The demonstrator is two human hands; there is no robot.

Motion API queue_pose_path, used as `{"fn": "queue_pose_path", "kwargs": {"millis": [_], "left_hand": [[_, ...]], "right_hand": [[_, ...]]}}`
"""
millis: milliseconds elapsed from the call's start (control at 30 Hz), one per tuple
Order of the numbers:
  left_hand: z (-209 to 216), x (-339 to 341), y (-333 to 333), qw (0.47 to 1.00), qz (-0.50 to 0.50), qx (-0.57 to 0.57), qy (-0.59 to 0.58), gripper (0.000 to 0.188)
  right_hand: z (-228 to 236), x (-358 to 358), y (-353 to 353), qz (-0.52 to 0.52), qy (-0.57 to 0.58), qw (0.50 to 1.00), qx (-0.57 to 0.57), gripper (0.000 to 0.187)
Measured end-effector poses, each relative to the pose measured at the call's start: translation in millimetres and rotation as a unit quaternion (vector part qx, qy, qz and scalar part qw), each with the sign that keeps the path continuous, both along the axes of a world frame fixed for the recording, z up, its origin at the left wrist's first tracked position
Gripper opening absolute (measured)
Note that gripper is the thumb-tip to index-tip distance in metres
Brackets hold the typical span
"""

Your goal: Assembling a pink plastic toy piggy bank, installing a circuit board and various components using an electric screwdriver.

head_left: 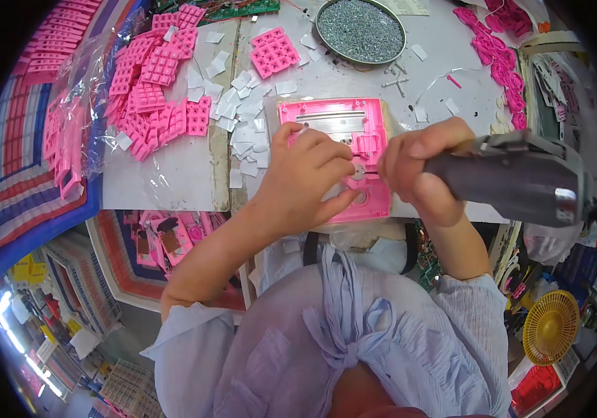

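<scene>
A pink plastic casing (380, 206) lies open side up on the worktable in front of me. A clear silvery window (333, 120) sits in its far half, with small ribs and posts beside it. My left hand (312, 171) rests over the casing's left side, fingers bent but apart, thumb reaching across the near half. My right hand (431, 164) is wrapped around the front of a dark power screwdriver (511, 184), held nearly level from the right. Its thin bit points left at the casing's middle, near my left fingertips; the exact contact point is too small to tell.
A round tin of small screws (361, 31) stands beyond the casing. Pink keypad pieces (148, 83) are heaped at left, beside scattered white paper squares (232, 104). Pink cord bundles (497, 63) line the right edge. An open drawer (113, 254) of pink parts and a yellow fan (550, 327) are nearer.
</scene>
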State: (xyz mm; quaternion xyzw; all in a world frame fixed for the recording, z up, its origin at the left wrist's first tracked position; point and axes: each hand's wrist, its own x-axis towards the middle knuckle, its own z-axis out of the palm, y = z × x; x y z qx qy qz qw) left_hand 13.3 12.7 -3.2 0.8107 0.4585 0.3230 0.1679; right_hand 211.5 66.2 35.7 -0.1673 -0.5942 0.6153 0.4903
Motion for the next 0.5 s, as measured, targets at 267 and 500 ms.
{"fn": "queue_pose_path", "kwargs": {"millis": [267,500], "left_hand": [[-4,0,3,0.989,-0.084,0.077,0.098,0.013],[-5,4,-7,0.974,-0.086,0.151,0.148,0.015]], "right_hand": [[-17,-2,-7,0.017,-0.147,0.982,0.114,0.016],[-9,-4,11,0.099,-0.174,0.978,0.059,0.025]]}}
